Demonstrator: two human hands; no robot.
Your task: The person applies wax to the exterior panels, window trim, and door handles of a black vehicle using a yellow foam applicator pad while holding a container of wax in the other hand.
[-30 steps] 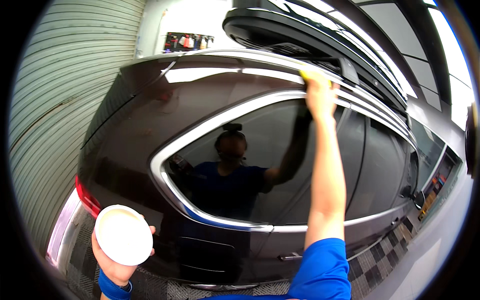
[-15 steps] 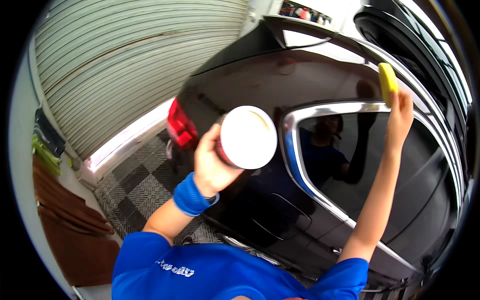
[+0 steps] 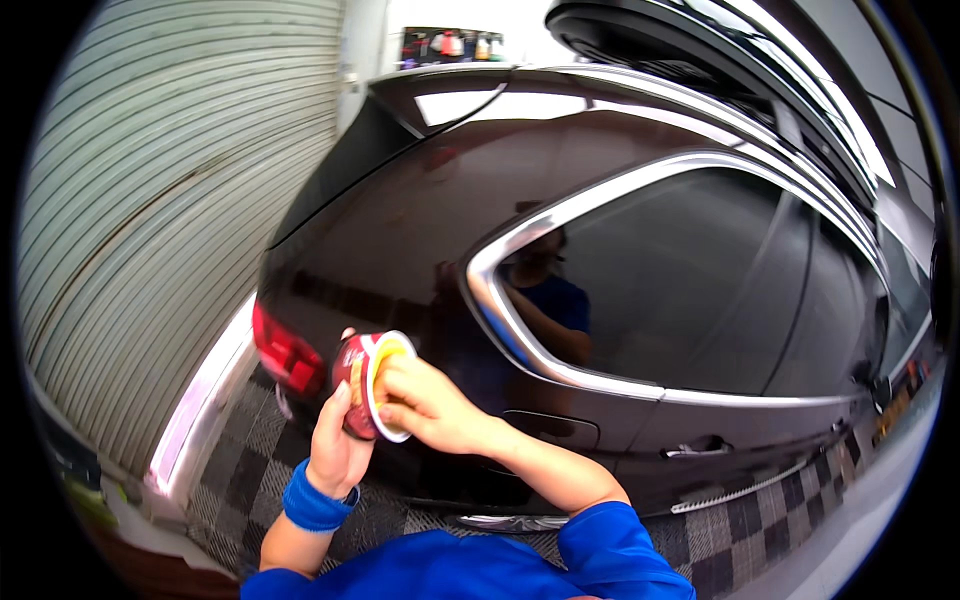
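My left hand (image 3: 338,445), with a blue band at its wrist, is closed around a dark red tub (image 3: 360,372). The tub is tipped so that its white-rimmed mouth faces right. Fingers of my right hand (image 3: 432,402) reach into that mouth, closed on a yellow sponge pad (image 3: 391,350); only a little yellow shows, and the rest is hidden by the tub and fingers. Both hands are low in front of the rear side of a dark, glossy car (image 3: 400,240), near its red tail light (image 3: 287,348).
The car's side window (image 3: 680,280) has a chrome surround. A ribbed roller shutter (image 3: 180,190) stands at the left, above a checkered floor (image 3: 240,455). Along the car's top is a black roof box (image 3: 650,45). Bottles stand on a far shelf (image 3: 450,45).
My right hand has come down from the upper window frame with the yellow sponge pad and into the tub. My left hand has lowered and tipped the tub. The view has shifted right.
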